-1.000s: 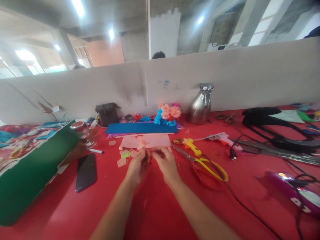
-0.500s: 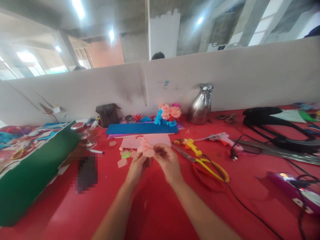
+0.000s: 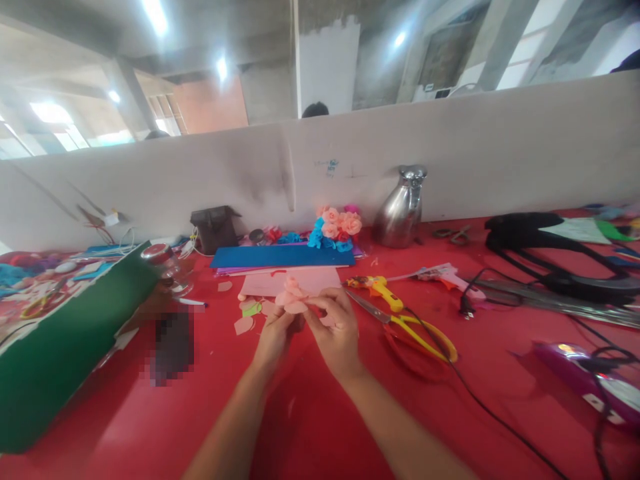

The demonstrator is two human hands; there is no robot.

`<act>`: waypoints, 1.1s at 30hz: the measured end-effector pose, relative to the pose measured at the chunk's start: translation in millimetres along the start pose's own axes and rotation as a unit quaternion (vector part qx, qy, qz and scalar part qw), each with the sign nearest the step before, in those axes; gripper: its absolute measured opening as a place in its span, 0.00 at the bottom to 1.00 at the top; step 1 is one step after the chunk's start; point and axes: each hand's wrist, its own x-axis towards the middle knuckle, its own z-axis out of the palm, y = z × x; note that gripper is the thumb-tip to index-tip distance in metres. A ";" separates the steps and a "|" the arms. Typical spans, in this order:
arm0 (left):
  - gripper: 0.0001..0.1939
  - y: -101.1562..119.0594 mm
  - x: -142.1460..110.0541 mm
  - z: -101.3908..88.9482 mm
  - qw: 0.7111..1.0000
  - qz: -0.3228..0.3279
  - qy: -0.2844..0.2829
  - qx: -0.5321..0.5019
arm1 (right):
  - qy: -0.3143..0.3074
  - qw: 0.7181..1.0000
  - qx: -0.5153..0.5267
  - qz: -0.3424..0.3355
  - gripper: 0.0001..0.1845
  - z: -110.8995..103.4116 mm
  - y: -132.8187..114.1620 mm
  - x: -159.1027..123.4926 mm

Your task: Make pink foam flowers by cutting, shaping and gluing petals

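A pale pink paper flower is held in front of me above the red table. My left hand is closed around its base from below. My right hand pinches the flower's right edge between thumb and forefinger. Beyond the hands lies a pink paper sheet. Cut pink petals and a light green scrap are scattered left of the flower. Yellow-handled scissors rest open on the right, beside a yellow glue gun.
A green panel stands at left, near a glass jar. Blue sheets lie at the back, with finished flowers on top. A steel jug, pink glue gun and black cord occupy the right.
The flower has been turned and tilted in my fingers. My right hand has shifted its grip, with thumb and forefinger now stretched to the flower's right edge.
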 end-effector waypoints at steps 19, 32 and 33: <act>0.10 -3.2 1.2 -3.7 1.000 0.016 -0.010 -0.001 | 0.002 0.998 0.041 0.056 0.05 2.6 1.2 2.6; 0.10 -17.6 5.4 -13.8 0.991 0.084 0.012 0.106 | -0.042 0.923 0.266 0.274 0.05 6.5 5.8 6.6; 0.10 -18.2 5.9 -14.1 0.990 0.089 0.017 0.111 | -0.054 0.917 0.282 0.278 0.05 6.4 5.0 7.3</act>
